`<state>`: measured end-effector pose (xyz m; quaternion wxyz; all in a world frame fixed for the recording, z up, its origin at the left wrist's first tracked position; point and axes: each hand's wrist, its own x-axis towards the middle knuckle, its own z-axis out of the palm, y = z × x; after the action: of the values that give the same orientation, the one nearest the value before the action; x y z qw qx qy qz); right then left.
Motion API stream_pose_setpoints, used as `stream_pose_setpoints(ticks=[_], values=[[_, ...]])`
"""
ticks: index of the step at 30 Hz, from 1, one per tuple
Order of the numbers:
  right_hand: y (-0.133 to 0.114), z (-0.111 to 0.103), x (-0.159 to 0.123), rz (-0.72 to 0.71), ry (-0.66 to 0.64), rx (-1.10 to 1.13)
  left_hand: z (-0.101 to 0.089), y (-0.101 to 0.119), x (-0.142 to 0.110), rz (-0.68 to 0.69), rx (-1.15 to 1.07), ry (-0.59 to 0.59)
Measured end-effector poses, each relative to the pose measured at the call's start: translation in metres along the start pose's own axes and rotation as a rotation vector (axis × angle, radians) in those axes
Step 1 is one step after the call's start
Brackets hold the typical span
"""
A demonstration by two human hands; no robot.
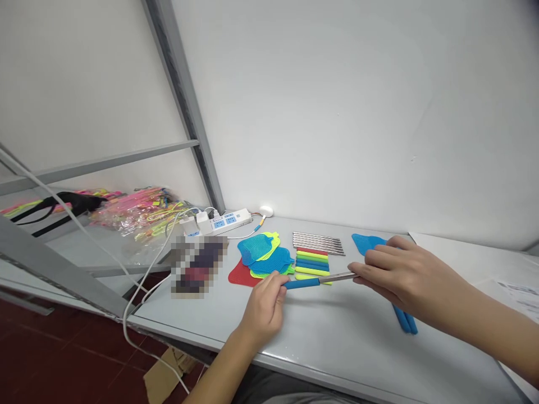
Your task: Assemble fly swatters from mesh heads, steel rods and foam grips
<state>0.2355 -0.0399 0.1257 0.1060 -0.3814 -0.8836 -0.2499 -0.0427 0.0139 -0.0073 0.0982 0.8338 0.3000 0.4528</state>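
Note:
My left hand [264, 303] is closed round the far end of a blue handle [302, 283]. A metal rod [339, 276] meets the handle's other end, and my right hand [406, 275] pinches that rod between thumb and fingers. Handle and rod are in line above the table. Past my left hand lies a pile of mesh fly swatter heads [273, 261] in blue, yellow-green and red. Several metal rods [318, 242] lie side by side behind a row of coloured handles [312, 262]. Partly under my right hand are a blue swatter head [364, 242] and blue handles [405, 321].
A white power strip [229, 221] with plugs and cables stands at the back left. Bagged colourful items [138, 210] lie beyond the grey metal frame [185, 95]. A blurred-out object [197, 266] rests left of the swatter heads. Printed paper [517, 294] is at the right.

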Motion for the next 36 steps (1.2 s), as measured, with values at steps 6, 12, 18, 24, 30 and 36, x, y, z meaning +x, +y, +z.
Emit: stream_pose_setpoints(ticks=[6,12,18,24,30,36], values=[[-0.002,-0.005,-0.003,-0.044,-0.038,-0.034,0.001,-0.001,0.0,-0.007,0.005,-0.028],[-0.015,-0.01,-0.002,-0.131,0.012,-0.044,0.003,0.008,0.001,-0.009,-0.04,-0.107],[-0.036,0.011,0.011,-0.148,0.007,-0.022,0.01,0.026,-0.001,-0.103,-0.184,-0.22],[-0.029,0.025,-0.001,0.046,-0.102,0.021,0.001,0.015,0.0,-0.177,-0.195,-0.183],[-0.03,0.029,-0.022,0.136,-0.209,0.195,-0.017,0.013,0.01,-0.359,-0.414,-0.174],[-0.05,0.037,-0.021,0.157,-0.235,0.283,-0.016,0.016,0.024,-0.632,-1.215,-0.014]])
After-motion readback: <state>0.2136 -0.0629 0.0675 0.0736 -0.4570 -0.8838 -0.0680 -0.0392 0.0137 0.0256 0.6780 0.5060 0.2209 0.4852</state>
